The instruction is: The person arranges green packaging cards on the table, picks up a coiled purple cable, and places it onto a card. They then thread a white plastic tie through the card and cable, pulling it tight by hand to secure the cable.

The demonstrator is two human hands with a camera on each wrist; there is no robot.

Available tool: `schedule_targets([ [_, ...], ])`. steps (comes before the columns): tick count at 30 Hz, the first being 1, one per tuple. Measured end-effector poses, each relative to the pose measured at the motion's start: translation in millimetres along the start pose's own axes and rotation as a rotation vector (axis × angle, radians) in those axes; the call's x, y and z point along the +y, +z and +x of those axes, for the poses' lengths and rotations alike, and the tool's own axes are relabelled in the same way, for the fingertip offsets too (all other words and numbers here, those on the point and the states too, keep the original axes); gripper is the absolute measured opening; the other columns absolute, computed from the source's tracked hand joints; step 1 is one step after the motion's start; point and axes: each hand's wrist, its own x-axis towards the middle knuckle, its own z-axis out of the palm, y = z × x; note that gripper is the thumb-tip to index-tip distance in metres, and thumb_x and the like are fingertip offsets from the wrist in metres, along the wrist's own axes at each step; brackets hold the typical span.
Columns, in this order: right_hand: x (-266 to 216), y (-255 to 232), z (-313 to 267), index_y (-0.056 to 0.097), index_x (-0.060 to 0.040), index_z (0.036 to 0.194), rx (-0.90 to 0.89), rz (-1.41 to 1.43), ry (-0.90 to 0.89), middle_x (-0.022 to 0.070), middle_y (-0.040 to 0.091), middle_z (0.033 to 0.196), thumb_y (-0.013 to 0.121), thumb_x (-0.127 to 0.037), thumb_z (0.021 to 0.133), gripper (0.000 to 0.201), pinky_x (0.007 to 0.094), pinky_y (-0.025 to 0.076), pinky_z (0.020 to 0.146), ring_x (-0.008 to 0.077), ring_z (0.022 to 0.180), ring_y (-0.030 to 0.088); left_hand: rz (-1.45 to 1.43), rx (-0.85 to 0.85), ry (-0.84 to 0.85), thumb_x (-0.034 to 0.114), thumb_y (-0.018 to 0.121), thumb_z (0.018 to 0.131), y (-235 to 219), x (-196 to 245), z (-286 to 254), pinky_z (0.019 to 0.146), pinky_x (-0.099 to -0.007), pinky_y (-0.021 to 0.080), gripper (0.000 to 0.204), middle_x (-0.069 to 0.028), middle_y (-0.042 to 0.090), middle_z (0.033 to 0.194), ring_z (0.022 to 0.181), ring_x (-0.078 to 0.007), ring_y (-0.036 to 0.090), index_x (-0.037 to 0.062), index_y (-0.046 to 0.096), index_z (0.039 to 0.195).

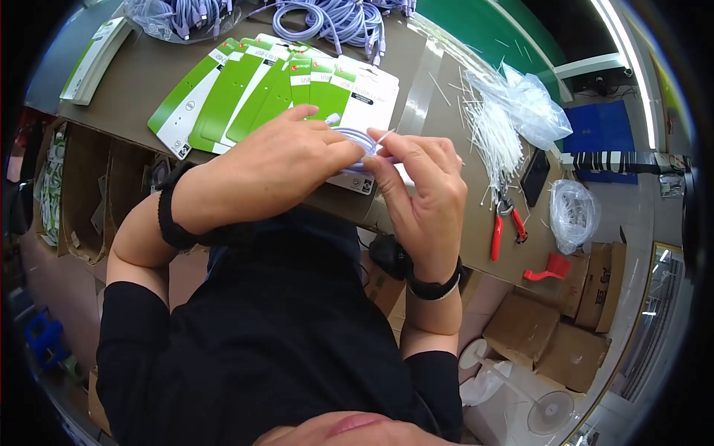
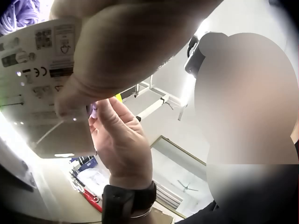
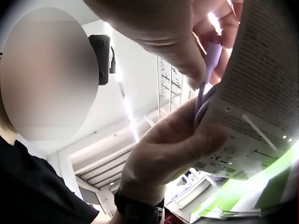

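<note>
A coiled lilac USB cable [image 1: 348,137] lies against a green-and-white packaging card [image 1: 375,93], one of its connectors [image 3: 213,55] sticking up beside the fingers. My left hand [image 1: 275,157] grips card and coil together, thumb on the card's printed back in both wrist views. At the coil's right side my right hand [image 1: 431,182] pinches a thin white cable tie [image 1: 385,137] between thumb and forefinger. Part of that tie shows as a pale strip [image 3: 259,132] across the back of the card. The fingers hide some of the coil.
More green-and-white cards [image 1: 245,93] fan out on the table. Bundled lilac cables [image 1: 327,22] lie at the back. To the right are loose white cable ties [image 1: 491,134], red-handled cutters [image 1: 504,223], a black phone [image 1: 535,177] and plastic bags [image 1: 574,215].
</note>
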Motion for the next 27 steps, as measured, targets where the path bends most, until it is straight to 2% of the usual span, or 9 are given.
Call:
schedule_targets([
  [3,11.7,7.2,-3.8,0.067,-0.0040,0.094,-0.057,0.045,-0.133,0.0039,0.065,0.087,0.071,-0.013,0.079,0.017,0.0349,0.042,0.087,0.0221,0.088,0.058,0.013,0.023,0.028,0.001,0.060,0.080,3.4,-3.3,-5.3,0.101,-0.0484,0.038,0.027,-0.0110,0.064,0.097,0.094,-0.0284,0.060,0.0045,0.059,0.107],
  [6,14.6,9.2,-6.1,0.066,-0.0018,0.093,-0.039,-0.020,-0.121,0.0060,0.066,0.091,0.069,-0.012,0.082,0.015,0.0335,0.043,0.087,0.0205,0.087,0.059,-0.093,0.105,0.033,0.000,0.062,0.077,7.4,-6.6,-10.6,0.101,-0.0481,0.038,0.028,-0.0098,0.065,0.098,0.096,-0.0266,0.061,0.0052,0.060,0.105],
  [8,12.9,9.9,-7.3,0.066,-0.0007,0.093,-0.029,-0.054,-0.115,0.0071,0.066,0.092,0.068,-0.011,0.083,0.014,0.0328,0.044,0.086,0.0197,0.086,0.059,-0.138,0.182,0.141,0.001,0.062,0.078,10.8,-12.9,-14.6,0.099,-0.0457,0.041,0.027,-0.0101,0.065,0.099,0.093,-0.0279,0.062,0.0055,0.060,0.104],
  [11,1.3,9.8,-9.3,0.066,-0.0007,0.088,0.061,0.723,0.356,0.0079,0.067,0.089,0.064,-0.010,0.087,0.009,0.0320,0.048,0.083,0.0152,0.086,0.062,-0.203,0.212,0.194,0.002,0.062,0.079,16.4,-18.0,-21.6,0.096,-0.0439,0.044,0.025,-0.0101,0.065,0.101,0.092,-0.0292,0.063,0.0059,0.060,0.104],
  [12,1.4,8.3,-8.1,0.066,-0.0007,0.088,0.057,0.724,0.362,0.0079,0.067,0.089,0.064,-0.010,0.087,0.009,0.0320,0.048,0.083,0.0152,0.086,0.062,-0.239,0.206,0.195,0.003,0.062,0.079,18.0,-18.9,-24.0,0.095,-0.0432,0.046,0.024,-0.0100,0.065,0.102,0.092,-0.0299,0.063,0.0061,0.061,0.103],
  [15,7.3,2.9,-3.7,0.063,0.0043,0.097,-0.181,1.191,0.473,0.0139,0.065,0.100,0.058,-0.006,0.092,0.013,0.0282,0.051,0.082,0.0172,0.091,0.063,-0.240,0.207,0.208,0.004,0.062,0.080,20.3,-19.8,-26.4,0.092,-0.0419,0.048,0.021,-0.0100,0.064,0.103,0.093,-0.0308,0.062,0.0057,0.061,0.100],
  [20,12.1,12.0,-6.6,0.062,0.0051,0.098,-0.223,0.978,0.320,0.0145,0.065,0.102,0.059,0.000,0.089,0.011,0.0283,0.052,0.081,0.0169,0.093,0.064,-0.109,0.210,0.199,0.004,0.064,0.078,24.6,-21.6,-29.2,0.091,-0.0421,0.049,0.016,-0.0115,0.064,0.105,0.096,-0.0322,0.062,0.0044,0.062,0.095],
  [24,13.4,24.1,-11.4,0.063,0.0055,0.095,-0.126,0.758,0.278,0.0152,0.064,0.103,0.063,0.005,0.085,0.011,0.0267,0.052,0.080,0.0160,0.091,0.063,-0.077,0.206,0.188,0.005,0.065,0.078,26.5,-22.6,-28.3,0.092,-0.0428,0.048,0.016,-0.0122,0.064,0.106,0.098,-0.0322,0.062,0.0043,0.062,0.094],
  [27,17.7,32.8,-13.8,0.063,0.0049,0.094,-0.009,0.543,0.130,0.0149,0.064,0.104,0.067,0.006,0.081,0.014,0.0253,0.052,0.080,0.0158,0.090,0.063,-0.071,0.206,0.181,0.005,0.065,0.078,27.5,-22.6,-27.7,0.092,-0.0430,0.048,0.016,-0.0121,0.064,0.105,0.097,-0.0318,0.062,0.0043,0.062,0.093],
])
